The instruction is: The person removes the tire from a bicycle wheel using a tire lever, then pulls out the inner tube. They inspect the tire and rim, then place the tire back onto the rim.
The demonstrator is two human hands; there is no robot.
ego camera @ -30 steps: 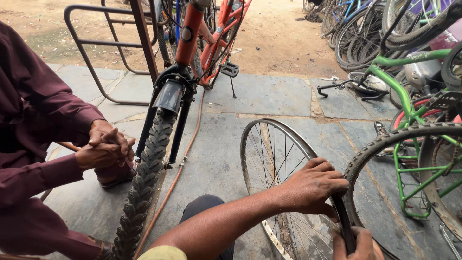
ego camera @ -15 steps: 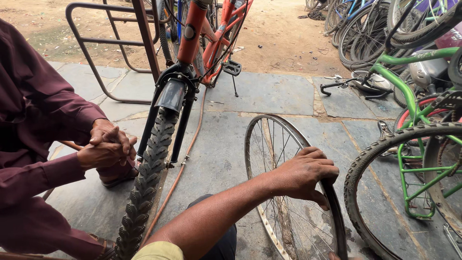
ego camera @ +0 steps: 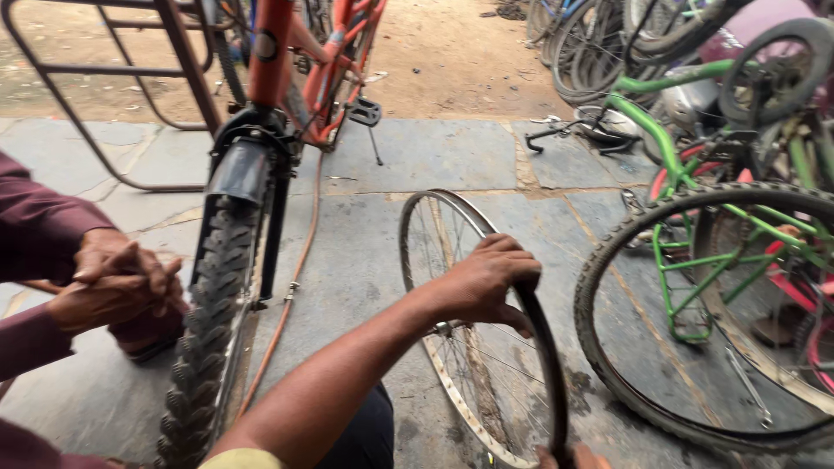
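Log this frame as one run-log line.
left hand: grips black rubber tube on bare wheel rim | right hand: at frame bottom, mostly cut off, grip unclear | nearby: orange bicycle, another person's clasped hands

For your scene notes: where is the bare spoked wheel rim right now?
In the head view, the spoked rim stands upright low in the centre, under the left hand, between the orange bicycle's knobby tyre and the green bicycle's wheel.

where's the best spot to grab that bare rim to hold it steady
Probably the top arc of the rim, coming from above. It stands upright on edge on the stone floor, and that arc is bare metal with open spokes beneath, so fingers can wrap it. The left hand already grips the black rubber strip on the right side, and the right hand is at the bottom.
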